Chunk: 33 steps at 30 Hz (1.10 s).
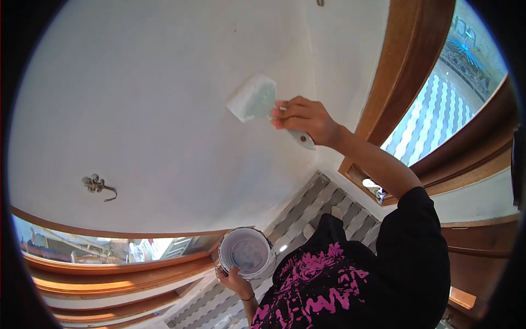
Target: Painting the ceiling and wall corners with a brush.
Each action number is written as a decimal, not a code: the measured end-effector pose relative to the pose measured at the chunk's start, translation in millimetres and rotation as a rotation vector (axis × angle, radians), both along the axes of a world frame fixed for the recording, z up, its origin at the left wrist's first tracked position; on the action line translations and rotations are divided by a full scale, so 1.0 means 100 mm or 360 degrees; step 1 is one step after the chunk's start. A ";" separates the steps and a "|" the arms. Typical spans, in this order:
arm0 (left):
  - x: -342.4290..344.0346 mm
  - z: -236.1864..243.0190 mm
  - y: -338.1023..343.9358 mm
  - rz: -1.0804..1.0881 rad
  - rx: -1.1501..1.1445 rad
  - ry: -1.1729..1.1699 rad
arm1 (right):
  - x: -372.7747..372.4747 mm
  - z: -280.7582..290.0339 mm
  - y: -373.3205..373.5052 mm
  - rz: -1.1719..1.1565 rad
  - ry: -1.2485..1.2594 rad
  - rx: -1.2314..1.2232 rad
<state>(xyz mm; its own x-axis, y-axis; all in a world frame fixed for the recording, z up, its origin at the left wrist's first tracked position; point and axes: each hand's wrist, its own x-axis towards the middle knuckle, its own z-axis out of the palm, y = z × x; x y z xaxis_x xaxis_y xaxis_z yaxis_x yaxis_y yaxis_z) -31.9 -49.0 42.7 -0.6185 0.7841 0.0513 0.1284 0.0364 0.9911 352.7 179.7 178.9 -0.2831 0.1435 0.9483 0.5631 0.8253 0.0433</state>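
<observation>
The broad flat putty knife (253,98), its blade coated in pale filler, lies against the white plastered surface (137,109) just above the centre of the frame. The right hand (304,118) is closed around its handle. To spread well, the blade probably wants a shallow angle and even pressure along its whole edge, so no ridges form. The left hand (234,278), at the lower centre, is curled around the rim of a small white round plastic tub (247,252) holding grey-white filler. A dark metal hook (98,185) sticks out at the left. Wooden window frames (405,66) border the surface at the right and lower left, and striped grey tiles (307,208) show between.
</observation>
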 end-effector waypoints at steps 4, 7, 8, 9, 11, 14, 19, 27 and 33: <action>0.10 0.02 0.07 -0.0024 0.0116 -0.0065 | 0.18 0.18 -0.17 0.0100 -0.0094 -0.0206; 0.26 0.13 0.11 -0.0067 0.0118 -0.0019 | 0.40 0.51 -0.22 0.0201 -0.0131 -0.0679; 0.30 0.16 0.11 -0.0075 0.0106 -0.0038 | 0.45 0.64 -0.17 0.0180 -0.0199 -0.0672; 0.32 0.19 0.12 -0.0094 0.0119 -0.0047 | 0.50 0.79 -0.13 0.0158 -0.0271 -0.0668; 0.38 0.23 0.10 -0.0121 0.0062 0.0011 | 0.55 1.08 -0.05 0.0125 -0.0249 -0.0587; 0.40 0.24 0.11 -0.0175 0.0031 0.0012 | 0.56 1.46 -0.10 0.0117 -0.0206 -0.0324; 0.48 0.24 0.26 -0.0280 0.0114 0.0336 | 0.53 1.69 -0.37 -0.0074 0.0133 0.0206; 0.66 0.27 0.33 -0.0251 0.0155 -0.0137 | 0.12 0.48 -1.10 0.0607 0.1212 -0.1454; 0.68 0.03 0.30 -0.0170 0.0065 0.0240 | -0.31 -0.23 -1.58 0.0660 0.1645 -0.2562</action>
